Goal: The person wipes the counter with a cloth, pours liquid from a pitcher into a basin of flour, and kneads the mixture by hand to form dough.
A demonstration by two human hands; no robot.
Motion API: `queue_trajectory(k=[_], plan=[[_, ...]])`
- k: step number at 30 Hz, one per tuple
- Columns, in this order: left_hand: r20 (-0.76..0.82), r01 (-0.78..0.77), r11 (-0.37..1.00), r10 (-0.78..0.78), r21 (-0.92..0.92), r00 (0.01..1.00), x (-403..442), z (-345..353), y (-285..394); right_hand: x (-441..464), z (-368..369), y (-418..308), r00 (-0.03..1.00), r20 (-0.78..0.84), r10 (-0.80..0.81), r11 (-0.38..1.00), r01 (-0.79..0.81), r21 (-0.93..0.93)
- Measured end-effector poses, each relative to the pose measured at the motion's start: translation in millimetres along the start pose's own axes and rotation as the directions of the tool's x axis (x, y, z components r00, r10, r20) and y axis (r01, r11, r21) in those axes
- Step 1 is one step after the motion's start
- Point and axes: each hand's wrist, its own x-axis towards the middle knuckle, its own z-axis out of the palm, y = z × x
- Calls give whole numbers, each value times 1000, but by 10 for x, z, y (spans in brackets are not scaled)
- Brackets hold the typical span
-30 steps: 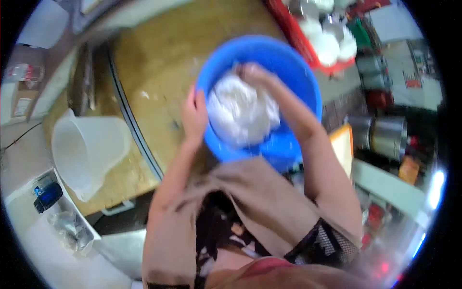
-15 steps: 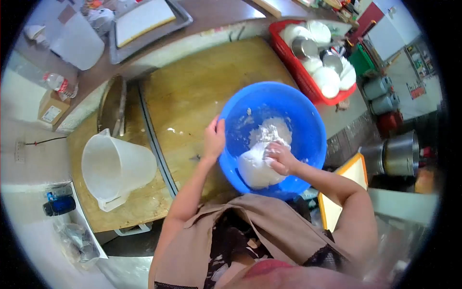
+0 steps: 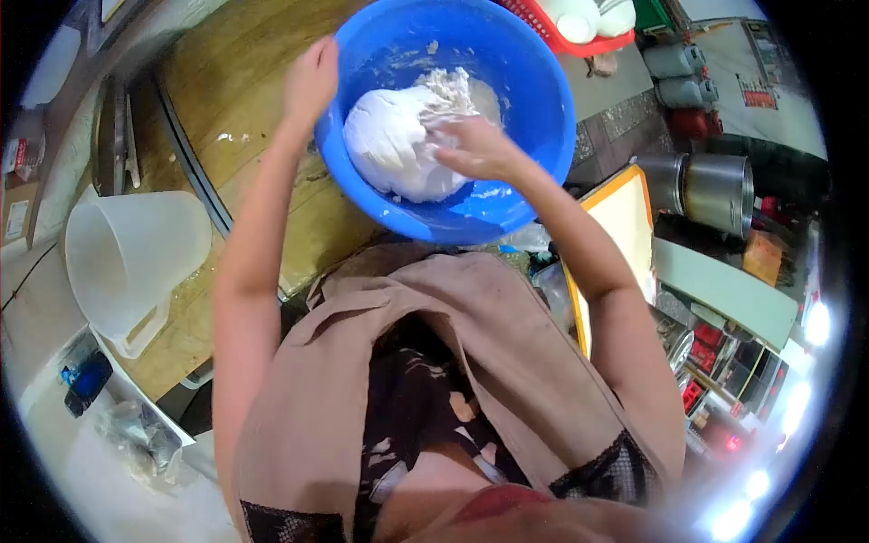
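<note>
A large lump of white dough [image 3: 389, 145] lies in the blue basin [image 3: 539, 81], with a rougher, floury part at its upper right. My left hand [image 3: 312, 80] grips the basin's left rim, its fingers wrapped over the edge. Against the right side of the dough rests my right hand [image 3: 475, 147], its fingers spread and partly pressed on the surface. Bits of dough and flour stick to the basin's inner wall.
On the wooden table [image 3: 244, 54] a translucent pitcher [image 3: 154, 249] lies at the left. A red basket [image 3: 552, 32] of white dishes is beyond the basin. An orange-edged board [image 3: 625, 213] and metal pots [image 3: 715, 192] are at the right.
The view has shifted, so the basin appears higher and further left. My right hand has moved from the top of the dough to its right side, and its fingers have spread. My left hand stays on the rim.
</note>
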Motion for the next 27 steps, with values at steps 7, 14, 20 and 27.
queue_trajectory(k=[7, 14, 20, 27], plan=[[-245, 163, 952, -228, -259, 942, -801, 38, 234, 1353, 304, 441, 935, 335, 120, 968, -185, 169], [-184, 197, 979, -203, -52, 962, -460, -39, 215, 1460, 671, -155, 580, 776, -250, 841, -267, 471], [-109, 64, 992, -76, -111, 991, -389, -63, 163, 149, -223, -122, 811, 394, -433, 899, 420, 124], [-128, 124, 980, -144, -152, 981, -392, 38, 216, 18, 54, 704, 785, 14, -620, 781, 615, 105]])
